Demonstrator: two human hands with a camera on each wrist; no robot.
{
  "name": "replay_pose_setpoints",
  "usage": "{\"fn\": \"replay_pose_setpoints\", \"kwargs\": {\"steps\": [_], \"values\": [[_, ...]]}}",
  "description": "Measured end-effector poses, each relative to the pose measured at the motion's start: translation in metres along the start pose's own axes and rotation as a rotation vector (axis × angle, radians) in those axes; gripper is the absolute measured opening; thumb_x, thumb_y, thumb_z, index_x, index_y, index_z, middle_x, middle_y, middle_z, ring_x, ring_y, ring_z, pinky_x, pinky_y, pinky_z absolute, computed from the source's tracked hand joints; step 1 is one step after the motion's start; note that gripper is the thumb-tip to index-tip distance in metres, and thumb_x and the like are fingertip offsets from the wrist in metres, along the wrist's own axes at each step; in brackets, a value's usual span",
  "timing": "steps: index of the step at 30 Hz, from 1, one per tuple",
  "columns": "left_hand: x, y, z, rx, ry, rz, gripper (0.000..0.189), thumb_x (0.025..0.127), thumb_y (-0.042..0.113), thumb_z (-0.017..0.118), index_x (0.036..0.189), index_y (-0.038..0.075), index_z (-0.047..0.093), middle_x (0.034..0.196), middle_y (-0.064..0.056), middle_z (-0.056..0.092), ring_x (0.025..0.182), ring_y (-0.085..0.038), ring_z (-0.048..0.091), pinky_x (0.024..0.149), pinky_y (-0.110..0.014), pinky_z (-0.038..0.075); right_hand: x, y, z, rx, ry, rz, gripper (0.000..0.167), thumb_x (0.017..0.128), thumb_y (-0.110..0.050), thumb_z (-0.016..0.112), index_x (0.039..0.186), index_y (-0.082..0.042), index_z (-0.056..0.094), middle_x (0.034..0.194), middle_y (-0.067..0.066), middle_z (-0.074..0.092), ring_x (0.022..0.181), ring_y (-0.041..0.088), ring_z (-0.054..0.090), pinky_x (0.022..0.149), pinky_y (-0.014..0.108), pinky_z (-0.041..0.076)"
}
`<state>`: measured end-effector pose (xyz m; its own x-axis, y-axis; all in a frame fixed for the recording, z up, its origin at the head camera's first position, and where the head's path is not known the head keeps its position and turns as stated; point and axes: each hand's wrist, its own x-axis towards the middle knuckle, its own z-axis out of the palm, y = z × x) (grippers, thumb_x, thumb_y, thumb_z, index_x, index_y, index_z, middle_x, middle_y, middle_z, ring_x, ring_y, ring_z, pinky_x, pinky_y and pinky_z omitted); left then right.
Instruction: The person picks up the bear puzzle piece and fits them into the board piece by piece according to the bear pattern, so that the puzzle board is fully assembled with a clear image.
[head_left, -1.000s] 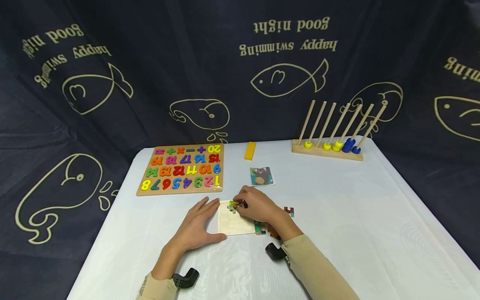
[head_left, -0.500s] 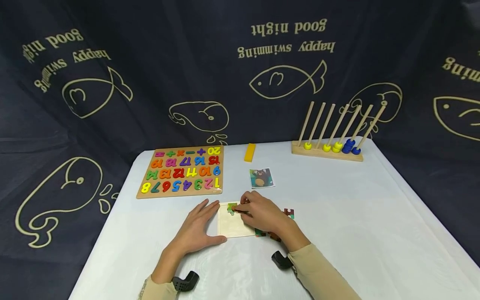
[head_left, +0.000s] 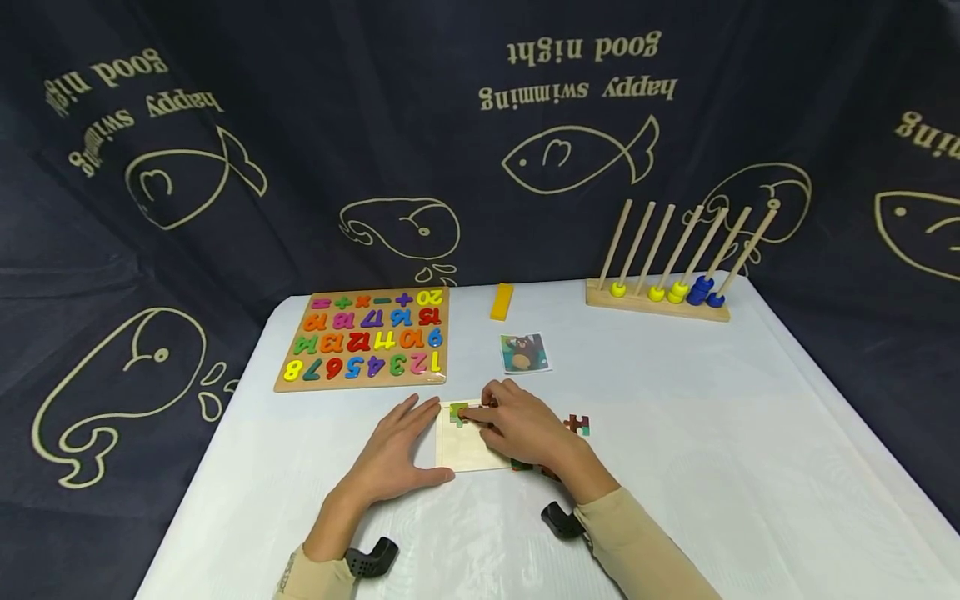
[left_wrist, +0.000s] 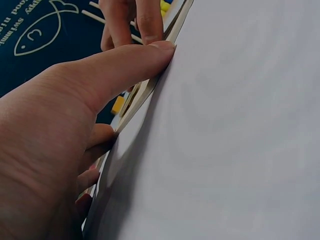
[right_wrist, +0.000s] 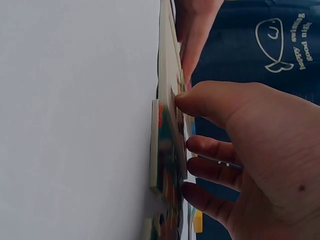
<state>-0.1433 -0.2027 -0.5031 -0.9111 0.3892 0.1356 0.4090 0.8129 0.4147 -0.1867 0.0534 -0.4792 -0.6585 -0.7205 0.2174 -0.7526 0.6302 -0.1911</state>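
Observation:
A shallow wooden puzzle tray (head_left: pixel 467 457) lies near the middle of the table. My left hand (head_left: pixel 393 454) spans its left side, the fingertips at the far-left corner and the thumb at the near-left corner; the left wrist view shows this thumb at the tray's edge. A green jigsaw piece (head_left: pixel 458 412) lies inside the far-left corner of the tray. My right hand (head_left: pixel 521 423) leans over the tray from the right, its index finger extended onto that piece. Beside it, a brown patch shows partly beneath the fingers. The right wrist view shows the right thumb (right_wrist: pixel 192 98) bent down at the tray.
Loose jigsaw pieces (head_left: pixel 577 424) lie right of the tray, some hidden under the right arm. A bear picture card (head_left: pixel 526 353) and a yellow block (head_left: pixel 502 302) sit behind. A number board (head_left: pixel 360 379) is at the back left, a bead rack (head_left: pixel 656 306) at the back right.
The green piece has slid slightly left toward the tray's corner. My right hand has drawn back a little to the right, its index finger now extended. The left hand stays in place.

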Motion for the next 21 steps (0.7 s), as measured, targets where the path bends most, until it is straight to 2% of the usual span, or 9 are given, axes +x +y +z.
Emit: {"fn": "replay_pose_setpoints", "kwargs": {"steps": [5, 9, 13, 21], "values": [[0.0000, 0.0001, -0.0003, -0.006, 0.016, 0.036, 0.095, 0.068, 0.074, 0.068, 0.148, 0.029, 0.040, 0.152, 0.008, 0.033, 0.143, -0.025, 0.018, 0.110, -0.054, 0.023, -0.0002, -0.0009, -0.0014, 0.019, -0.007, -0.002, 0.039, 0.096, -0.029, 0.055, 0.135, -0.030, 0.058, 0.108, -0.002, 0.052, 0.089, 0.014, 0.043, 0.077, 0.030, 0.045], [-0.0001, 0.0001, -0.0001, -0.006, 0.018, 0.057, 0.087, 0.070, 0.074, 0.066, 0.144, 0.033, 0.046, 0.152, 0.007, 0.034, 0.143, -0.027, 0.018, 0.110, -0.056, 0.023, -0.0004, 0.0006, -0.0040, 0.098, -0.032, 0.042, 0.038, 0.097, -0.035, 0.055, 0.134, -0.029, 0.059, 0.111, -0.002, 0.053, 0.094, 0.014, 0.044, 0.080, 0.032, 0.046], [-0.0004, 0.0001, -0.0002, -0.004, 0.012, 0.048, 0.084, 0.070, 0.074, 0.065, 0.142, 0.032, 0.050, 0.153, 0.008, 0.033, 0.143, -0.025, 0.017, 0.110, -0.055, 0.023, -0.0003, 0.0019, -0.0053, 0.129, -0.048, 0.066, 0.035, 0.096, -0.035, 0.057, 0.130, -0.027, 0.063, 0.113, -0.003, 0.053, 0.097, 0.014, 0.045, 0.083, 0.033, 0.046], [0.0002, 0.0000, -0.0004, -0.019, 0.014, 0.048, 0.085, 0.069, 0.072, 0.068, 0.141, 0.029, 0.051, 0.152, 0.007, 0.034, 0.143, -0.026, 0.018, 0.110, -0.055, 0.024, 0.0000, 0.0031, -0.0041, 0.081, -0.052, 0.058, 0.034, 0.096, -0.033, 0.057, 0.129, -0.028, 0.064, 0.115, -0.003, 0.054, 0.098, 0.013, 0.045, 0.084, 0.032, 0.047]]}}
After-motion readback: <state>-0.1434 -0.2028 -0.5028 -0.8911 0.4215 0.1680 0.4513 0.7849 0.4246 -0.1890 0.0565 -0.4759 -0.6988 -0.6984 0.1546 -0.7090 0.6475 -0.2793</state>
